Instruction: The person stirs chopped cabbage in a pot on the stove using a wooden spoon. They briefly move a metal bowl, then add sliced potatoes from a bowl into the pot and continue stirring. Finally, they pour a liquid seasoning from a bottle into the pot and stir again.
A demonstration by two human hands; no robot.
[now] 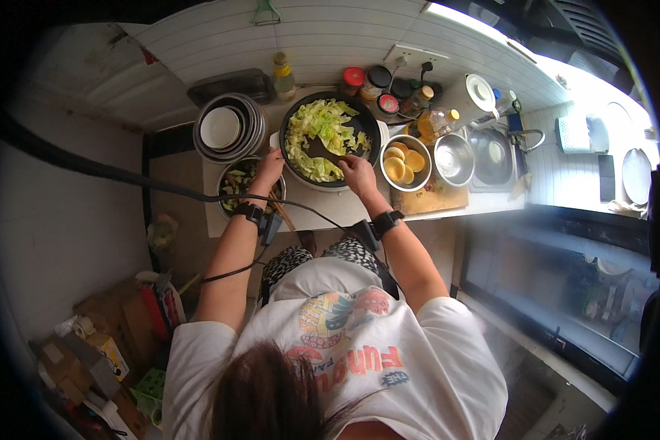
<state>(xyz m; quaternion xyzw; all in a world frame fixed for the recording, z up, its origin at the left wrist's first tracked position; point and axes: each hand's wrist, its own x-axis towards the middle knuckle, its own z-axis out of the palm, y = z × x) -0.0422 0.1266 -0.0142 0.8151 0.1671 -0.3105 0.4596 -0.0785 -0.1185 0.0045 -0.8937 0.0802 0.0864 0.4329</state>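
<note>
Chopped cabbage (322,124) lies in a round black electric pan (363,104) with white side handles. My right hand (358,173) grips a dark spatula (322,151), whose blade rests among the leaves. At the pan's left handle is my left hand (271,163), its fingers closed on the handle's edge. Below that hand, a metal bowl of cooked vegetables (236,184) has wooden chopsticks (282,210) leaning in it. Right of the pan, a metal bowl (385,176) holds several round yellow flatbreads (404,162).
Stacked bowls (201,137) stand left of the pan. Behind are a yellow-capped bottle (284,80), jars (375,82) and an oil bottle (434,124). An empty steel bowl (454,159), cutting board (434,201) and sink (492,157) are rightward. A black cable (198,193) crosses above my left forearm.
</note>
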